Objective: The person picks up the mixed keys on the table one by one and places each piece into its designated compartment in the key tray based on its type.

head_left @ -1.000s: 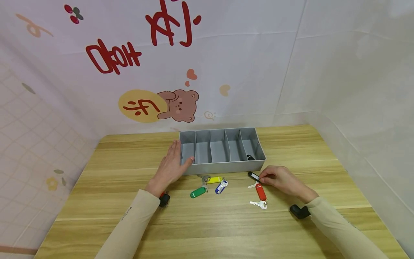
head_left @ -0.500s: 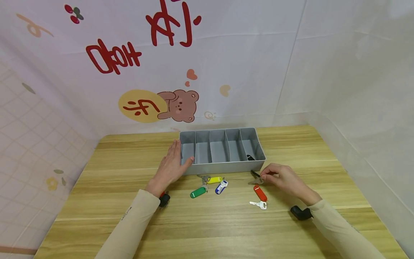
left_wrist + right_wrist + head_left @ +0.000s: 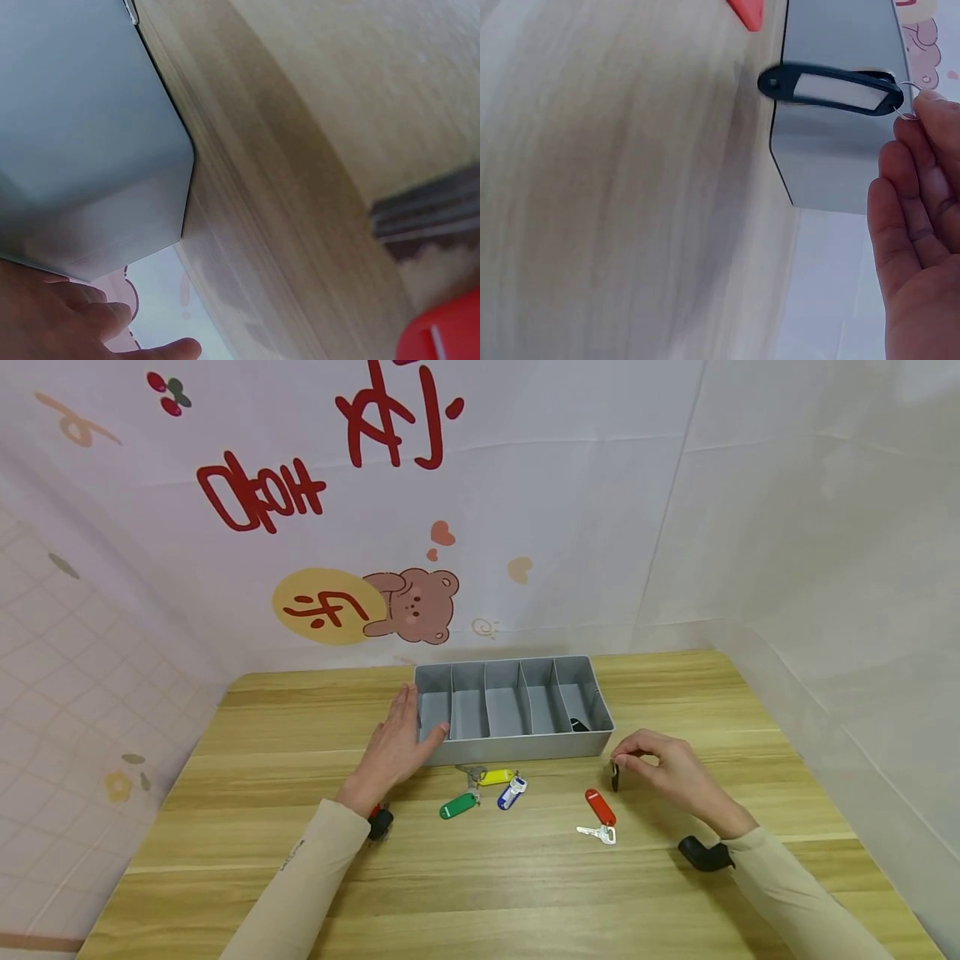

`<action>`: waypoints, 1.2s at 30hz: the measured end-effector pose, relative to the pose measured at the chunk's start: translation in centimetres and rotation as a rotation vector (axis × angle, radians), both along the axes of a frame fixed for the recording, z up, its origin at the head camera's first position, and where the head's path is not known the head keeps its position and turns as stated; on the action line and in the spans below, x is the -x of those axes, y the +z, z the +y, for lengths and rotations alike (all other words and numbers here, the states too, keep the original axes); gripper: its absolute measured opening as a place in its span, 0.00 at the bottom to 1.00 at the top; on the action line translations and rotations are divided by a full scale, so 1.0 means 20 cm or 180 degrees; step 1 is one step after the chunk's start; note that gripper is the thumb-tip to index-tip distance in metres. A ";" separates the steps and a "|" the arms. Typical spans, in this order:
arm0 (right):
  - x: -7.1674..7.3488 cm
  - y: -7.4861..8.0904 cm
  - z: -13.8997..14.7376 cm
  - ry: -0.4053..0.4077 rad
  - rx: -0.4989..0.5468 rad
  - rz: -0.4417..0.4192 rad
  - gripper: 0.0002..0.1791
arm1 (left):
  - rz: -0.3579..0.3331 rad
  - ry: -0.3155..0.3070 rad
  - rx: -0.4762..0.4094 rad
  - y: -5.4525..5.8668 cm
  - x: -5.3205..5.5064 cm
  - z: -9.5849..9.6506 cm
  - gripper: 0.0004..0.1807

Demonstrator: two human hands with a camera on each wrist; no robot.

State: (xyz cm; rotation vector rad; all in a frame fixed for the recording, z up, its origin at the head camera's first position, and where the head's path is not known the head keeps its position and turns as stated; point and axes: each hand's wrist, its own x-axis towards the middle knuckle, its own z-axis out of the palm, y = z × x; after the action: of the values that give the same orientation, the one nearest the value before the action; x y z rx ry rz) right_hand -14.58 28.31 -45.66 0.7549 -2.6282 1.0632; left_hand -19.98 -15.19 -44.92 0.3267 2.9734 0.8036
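Black plastic key tag (image 3: 615,776), flat and round-ended with a white label (image 3: 838,91), hangs by its wire ring from the right hand (image 3: 667,774), pinched, long axis near vertical, just off the near right corner of the smooth grey five-compartment tray (image 3: 517,748). Left hand (image 3: 392,743), fingers extended, rests at the tray's opposite end; counter (image 3: 480,893) wood-grained

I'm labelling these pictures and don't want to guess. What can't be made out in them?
Head view: part of the black tag inside the tray, hidden by the tray's front wall.
Head view: any writing on the green tag, too small.
Right wrist view: any writing on the held tag, blurred.
Left wrist view: the whole red thing, cut off by the corner; the dark toothed thing, blurred and cut off by the right edge.
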 end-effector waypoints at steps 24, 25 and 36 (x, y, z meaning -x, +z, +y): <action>0.00 0.16 -0.07 -0.0464 0.0380 0.0154 0.08 | 0.0065 0.0002 0.0079 0.00 0.00 0.00 0.54; 0.00 0.16 -0.08 -0.0477 0.0415 0.0149 0.07 | 0.0071 0.0003 0.0088 0.00 0.00 0.00 0.54; 0.05 0.24 -0.14 -0.0640 0.0674 0.0108 0.05 | 0.0132 -0.0002 0.0109 0.00 0.00 0.00 0.53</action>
State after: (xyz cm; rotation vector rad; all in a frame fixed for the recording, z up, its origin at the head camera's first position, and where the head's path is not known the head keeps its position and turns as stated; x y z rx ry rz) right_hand -15.56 25.54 -40.90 0.4495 -2.4495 1.2311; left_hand -20.00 -15.10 -44.88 0.3467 3.0215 0.7540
